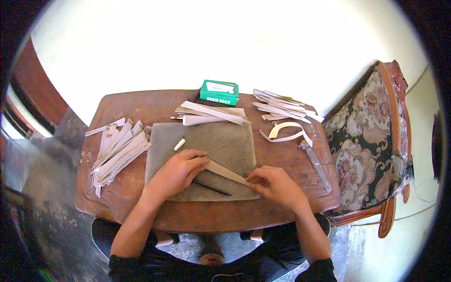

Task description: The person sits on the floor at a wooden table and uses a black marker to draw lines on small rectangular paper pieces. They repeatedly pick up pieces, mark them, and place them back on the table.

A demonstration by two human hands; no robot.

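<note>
A pale, narrow strip (228,173) slants across the grey-brown mat (235,141), held at both ends. The fingers of my left hand (184,168) are closed on its upper left end. Its lower right end is pinched by my right hand (272,184) near the mat's right edge. Below the strip, a slim dark stick-like thing, perhaps a pen (212,188), lies on the mat, partly under my left hand. A small white cap-like piece (179,144) rests just beyond that hand.
Piles of similar strips lie at the left (123,152), back middle (211,113) and back right (282,105) of the wooden table (188,214). A green box (219,92) stands behind. At right are a cream curved band (284,131), a long grey tool (317,168) and a floral chair (364,141).
</note>
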